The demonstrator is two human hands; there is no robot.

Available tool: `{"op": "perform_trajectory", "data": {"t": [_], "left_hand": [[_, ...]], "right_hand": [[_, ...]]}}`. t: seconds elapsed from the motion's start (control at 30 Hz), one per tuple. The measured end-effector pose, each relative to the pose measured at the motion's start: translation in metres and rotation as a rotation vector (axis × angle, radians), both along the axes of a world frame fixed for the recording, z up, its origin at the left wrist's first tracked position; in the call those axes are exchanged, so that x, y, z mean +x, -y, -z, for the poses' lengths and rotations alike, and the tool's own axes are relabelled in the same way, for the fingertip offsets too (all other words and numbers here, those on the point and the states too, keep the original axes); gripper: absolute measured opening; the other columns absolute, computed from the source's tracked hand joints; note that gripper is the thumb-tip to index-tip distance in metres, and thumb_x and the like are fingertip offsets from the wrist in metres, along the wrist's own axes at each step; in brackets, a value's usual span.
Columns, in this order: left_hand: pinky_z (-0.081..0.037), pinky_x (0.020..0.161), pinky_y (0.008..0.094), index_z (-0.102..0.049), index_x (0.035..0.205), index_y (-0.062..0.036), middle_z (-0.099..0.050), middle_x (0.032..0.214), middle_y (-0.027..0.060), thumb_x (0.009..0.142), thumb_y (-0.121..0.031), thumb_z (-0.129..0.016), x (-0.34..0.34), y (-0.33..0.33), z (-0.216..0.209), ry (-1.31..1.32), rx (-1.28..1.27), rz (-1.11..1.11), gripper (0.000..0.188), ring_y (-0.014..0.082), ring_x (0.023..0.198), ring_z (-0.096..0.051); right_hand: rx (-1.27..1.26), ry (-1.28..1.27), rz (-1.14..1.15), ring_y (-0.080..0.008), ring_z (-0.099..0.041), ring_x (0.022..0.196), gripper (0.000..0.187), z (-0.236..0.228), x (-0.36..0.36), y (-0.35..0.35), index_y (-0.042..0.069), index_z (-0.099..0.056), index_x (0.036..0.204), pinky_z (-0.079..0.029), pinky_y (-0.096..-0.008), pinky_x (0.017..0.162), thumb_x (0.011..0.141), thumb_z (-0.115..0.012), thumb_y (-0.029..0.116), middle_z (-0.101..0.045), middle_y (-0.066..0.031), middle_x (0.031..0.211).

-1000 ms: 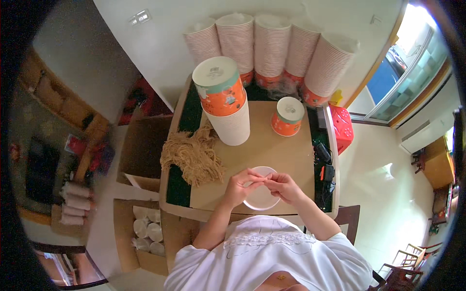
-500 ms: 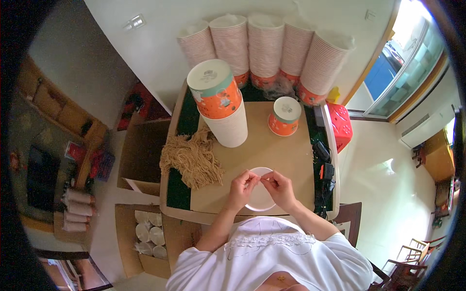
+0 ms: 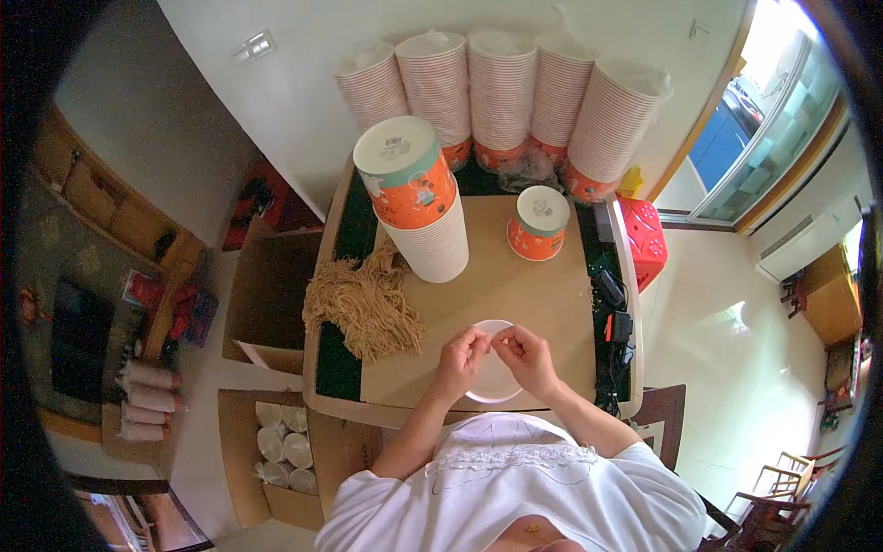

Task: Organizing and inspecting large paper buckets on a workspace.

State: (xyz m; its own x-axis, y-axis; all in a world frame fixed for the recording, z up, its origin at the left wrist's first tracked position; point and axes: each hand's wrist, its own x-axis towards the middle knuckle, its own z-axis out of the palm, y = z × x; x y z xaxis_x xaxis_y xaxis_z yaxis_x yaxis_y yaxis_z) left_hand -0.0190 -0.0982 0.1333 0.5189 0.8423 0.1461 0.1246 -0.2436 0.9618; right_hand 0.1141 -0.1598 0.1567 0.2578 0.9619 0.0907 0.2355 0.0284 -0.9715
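Observation:
My left hand (image 3: 457, 363) and my right hand (image 3: 528, 359) meet over the near part of the table, both with thumb and fingers pinched together. Whatever sits in the pinches is too small to make out. Under them a white paper bowl (image 3: 495, 382) stands mouth up, its rim showing between my wrists. Left of my hands lies a heap of tan stringy cords (image 3: 361, 308). Behind it rises a tall stack of upside-down paper tubs (image 3: 432, 247), with an orange and green printed one on top. A shorter upside-down orange tub (image 3: 535, 241) stands to the right.
Several tall wrapped stacks of paper tubs (image 3: 503, 87) line the wall at the back. Black cables and adapters (image 3: 614, 327) lie along the table's right edge. A red plastic stool (image 3: 644, 239) is beyond it. A cardboard box (image 3: 262, 478) of wrapped stacks stands on the floor at lower left.
My hands stay pinched over the bowl; the fingertips have shifted only slightly. The other things on the table keep their places.

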Motion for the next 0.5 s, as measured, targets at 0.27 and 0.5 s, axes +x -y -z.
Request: {"op": "perform_trajectory", "data": {"t": [0.27,0.5], "left_hand": [[-0.046,0.063,0.0267,-0.052,0.081,-0.0002,-0.057,0.073,0.0071,0.085,-0.009,-0.050,-0.006,-0.003,0.004,0.007,-0.058,-0.005,0.010,0.0143,0.068,-0.056],[-0.046,0.062,0.0235,-0.058,0.089,-0.0017,-0.061,0.077,0.0030,0.085,-0.009,-0.051,-0.027,-0.038,0.060,0.084,-0.177,-0.178,0.010,0.0094,0.068,-0.056]], "right_hand": [[-0.002,-0.024,0.029,-0.0038,-0.032,0.052,0.009,0.009,-0.003,-0.006,0.002,-0.056,0.078,-0.028,-0.0211,0.044,0.079,-0.061,0.009,-0.038,0.0046,0.055],[-0.158,-0.255,0.068,-0.0036,-0.042,0.054,0.009,0.079,-0.003,-0.029,0.003,-0.058,0.075,-0.034,-0.0192,0.048,0.078,-0.062,0.010,-0.048,0.0044,0.060]]}}
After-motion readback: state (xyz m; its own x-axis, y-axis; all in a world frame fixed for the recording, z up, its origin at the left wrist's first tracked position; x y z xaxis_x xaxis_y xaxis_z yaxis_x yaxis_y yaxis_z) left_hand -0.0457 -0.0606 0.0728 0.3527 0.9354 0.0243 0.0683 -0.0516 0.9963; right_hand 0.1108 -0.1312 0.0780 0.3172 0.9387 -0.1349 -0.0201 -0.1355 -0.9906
